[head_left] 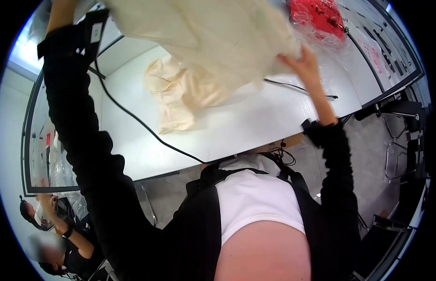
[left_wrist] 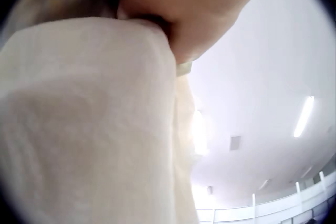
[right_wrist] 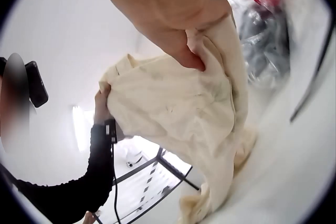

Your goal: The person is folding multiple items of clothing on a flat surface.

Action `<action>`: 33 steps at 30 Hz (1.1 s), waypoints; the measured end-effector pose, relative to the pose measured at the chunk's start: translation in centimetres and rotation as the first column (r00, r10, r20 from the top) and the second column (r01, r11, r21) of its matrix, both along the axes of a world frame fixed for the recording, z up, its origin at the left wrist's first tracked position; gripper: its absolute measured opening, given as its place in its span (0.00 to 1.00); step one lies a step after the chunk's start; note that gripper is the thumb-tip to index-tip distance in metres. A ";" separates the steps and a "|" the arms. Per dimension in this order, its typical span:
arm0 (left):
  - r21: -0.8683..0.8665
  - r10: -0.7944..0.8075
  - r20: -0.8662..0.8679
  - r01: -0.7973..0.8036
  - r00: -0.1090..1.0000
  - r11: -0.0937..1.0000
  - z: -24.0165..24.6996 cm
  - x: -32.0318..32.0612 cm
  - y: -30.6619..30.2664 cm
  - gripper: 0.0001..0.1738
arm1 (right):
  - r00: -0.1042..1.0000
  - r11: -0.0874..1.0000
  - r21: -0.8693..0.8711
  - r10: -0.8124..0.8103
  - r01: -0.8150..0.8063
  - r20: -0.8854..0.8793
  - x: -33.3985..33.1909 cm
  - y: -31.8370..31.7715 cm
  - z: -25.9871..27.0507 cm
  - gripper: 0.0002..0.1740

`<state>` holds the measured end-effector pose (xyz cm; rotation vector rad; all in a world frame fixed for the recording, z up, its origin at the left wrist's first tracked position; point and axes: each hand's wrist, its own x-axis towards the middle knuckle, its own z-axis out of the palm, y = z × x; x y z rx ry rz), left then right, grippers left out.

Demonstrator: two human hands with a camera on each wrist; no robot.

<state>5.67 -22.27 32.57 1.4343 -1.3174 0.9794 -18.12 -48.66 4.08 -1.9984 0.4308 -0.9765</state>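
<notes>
A large cream cloth is held up over the white table, stretched between both hands and blurred in the head view. The left hand, raised high, grips one end of the cloth; its fingertips are hidden behind the fabric. At the other side the right hand pinches the cloth's edge; in the right wrist view the thumb of this hand presses on the cloth. Beneath, a second part of cream cloth lies crumpled on the table; whether it joins the raised part cannot be told.
The white table has a black cable across its left part and another cable at the right. A red item in clear plastic lies at the back right. Another person is at the lower left. Chairs stand right.
</notes>
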 end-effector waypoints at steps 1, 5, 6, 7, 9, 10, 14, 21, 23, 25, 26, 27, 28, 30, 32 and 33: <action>0.013 0.100 0.044 -0.100 0.994 0.995 0.3 0.4 0.7 0.25 | 0.997 0.993 -0.117 -0.010 0.019 0.075 -0.1 -1.7 2.3 0.24; -0.097 0.295 0.142 -0.284 0.945 0.954 1.0 2.3 4.2 0.17 | 0.987 0.946 -0.284 -0.133 0.155 0.095 -1.6 -3.4 14.2 0.20; -0.121 0.309 0.153 -0.293 0.939 0.948 1.3 2.2 4.9 0.18 | 0.971 0.950 -0.306 0.007 0.069 0.241 -1.6 -2.5 17.2 0.19; -0.147 0.324 0.165 -0.302 0.931 0.942 1.7 1.8 5.8 0.19 | 0.954 0.918 -0.344 -0.097 0.195 0.284 -1.6 -2.2 19.3 0.20; -0.177 0.312 0.150 -0.285 0.938 0.942 2.8 0.8 7.7 0.19 | 0.879 0.808 -0.397 -0.287 0.436 0.381 -1.5 -1.5 22.8 0.21; -0.191 0.237 0.235 -0.194 0.943 0.962 4.0 2.2 8.7 0.18 | 0.821 0.731 -0.409 -0.373 0.547 0.432 -1.4 -1.4 24.3 0.21; -0.229 0.095 0.417 0.003 0.904 0.973 8.7 1.4 11.7 0.17 | 0.731 0.592 -0.585 -0.010 0.554 0.683 -2.1 -1.5 28.6 0.25; -0.349 0.420 0.365 -0.296 0.831 0.889 9.1 1.1 19.3 0.20 | 0.852 0.520 -0.678 -0.261 0.520 0.453 -2.6 -6.6 28.6 0.25; -0.291 0.451 0.306 -0.369 0.838 0.883 8.7 2.0 21.5 0.21 | 0.888 0.522 -0.718 -0.273 0.460 0.371 -1.2 -7.9 28.8 0.25; -0.192 0.473 0.244 -0.436 0.846 0.879 8.1 3.3 22.8 0.22 | 0.919 0.527 -0.756 -0.286 0.388 0.272 0.7 -9.0 28.9 0.25; -0.129 0.482 0.209 -0.464 0.851 0.876 7.8 4.1 23.3 0.23 | 0.933 0.529 -0.777 -0.288 0.342 0.214 2.2 -9.6 28.9 0.25; -0.054 0.490 0.172 -0.489 0.854 0.871 7.4 5.1 23.4 0.23 | 0.944 0.533 -0.794 -0.292 0.292 0.152 3.9 -10.1 28.7 0.25; 0.028 0.498 0.136 -0.505 0.857 0.862 6.9 6.2 23.3 0.24 | 0.952 0.534 -0.811 -0.291 0.240 0.090 5.9 -10.6 28.3 0.25; 0.212 0.510 0.069 -0.512 0.858 0.833 5.8 9.0 22.0 0.25 | 0.954 0.536 -0.836 -0.295 0.122 -0.049 10.6 -11.5 27.0 0.25; 0.394 0.522 0.012 -0.484 0.853 0.781 3.5 12.3 19.1 0.27 | 0.937 0.539 -0.842 -0.290 -0.007 -0.194 15.7 -12.3 24.6 0.26; 0.476 0.534 -0.012 -0.464 0.846 0.747 1.9 14.2 17.4 0.27 | 0.924 0.536 -0.842 -0.284 -0.066 -0.254 18.5 -12.9 23.1 0.26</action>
